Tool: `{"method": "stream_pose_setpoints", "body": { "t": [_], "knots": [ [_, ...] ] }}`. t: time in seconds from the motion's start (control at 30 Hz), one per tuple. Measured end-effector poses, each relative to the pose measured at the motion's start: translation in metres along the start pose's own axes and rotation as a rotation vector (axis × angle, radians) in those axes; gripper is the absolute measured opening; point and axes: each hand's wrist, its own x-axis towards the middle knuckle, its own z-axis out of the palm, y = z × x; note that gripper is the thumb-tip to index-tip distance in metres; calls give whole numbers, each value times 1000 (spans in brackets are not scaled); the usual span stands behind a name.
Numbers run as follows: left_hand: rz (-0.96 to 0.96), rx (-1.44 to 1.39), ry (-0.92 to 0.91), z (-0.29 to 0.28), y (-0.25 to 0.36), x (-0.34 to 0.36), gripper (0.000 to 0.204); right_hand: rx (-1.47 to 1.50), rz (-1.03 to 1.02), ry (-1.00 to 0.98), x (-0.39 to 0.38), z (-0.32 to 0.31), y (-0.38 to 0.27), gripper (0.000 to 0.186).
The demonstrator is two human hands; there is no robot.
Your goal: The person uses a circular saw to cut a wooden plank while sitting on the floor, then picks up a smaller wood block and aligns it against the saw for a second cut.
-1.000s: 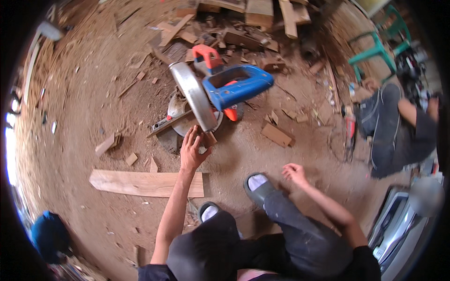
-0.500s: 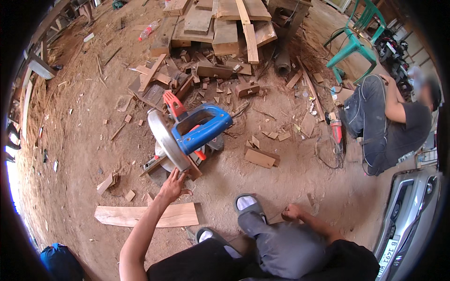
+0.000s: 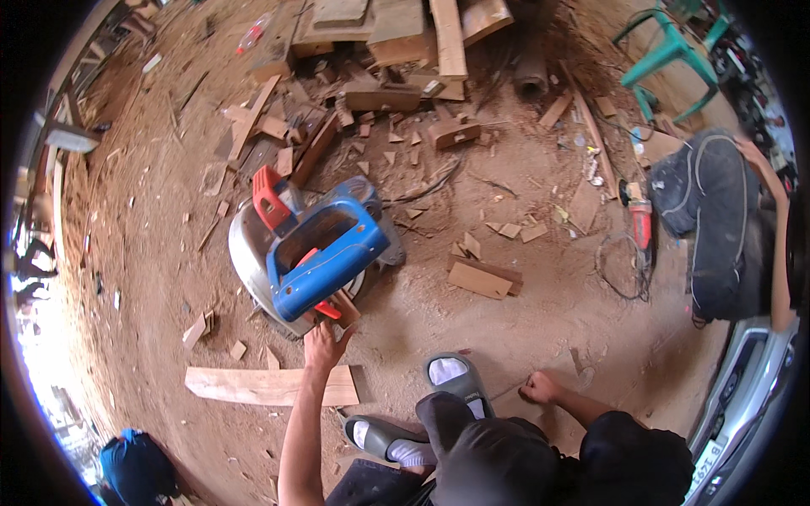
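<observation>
Two hands: left hand [image 3: 322, 347], thumb spread, at wood block [image 3: 345, 312], grip unclear; right hand [image 3: 542, 387] curled fist-like.

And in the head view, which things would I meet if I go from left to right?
Blue bundle, blue-handled circular saw, the person's right hand, red power tool, silver car.

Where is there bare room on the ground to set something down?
The widest bare patch lies between the brown offcuts, the red grinder and the right slipper. A smaller, lightly littered one lies between the long plank and the blue bundle. It is crowded beyond the saw, among scattered wood scraps, and at the saw's near edge, by the left grip.
</observation>
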Motion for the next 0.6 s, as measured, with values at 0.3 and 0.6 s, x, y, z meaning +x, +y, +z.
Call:
{"method": "stream_pose_setpoints", "body": {
  "t": [0.3, 0.6],
  "knots": [
    [-96, -23, -81, 2, -16, -5, 87, 103, -58, 23, -6, -25, -18, 33],
    [23, 34, -55, -16, -17, 3, 59, 109, -39, 138, -3, -16, -6, 35]
  ]
}}
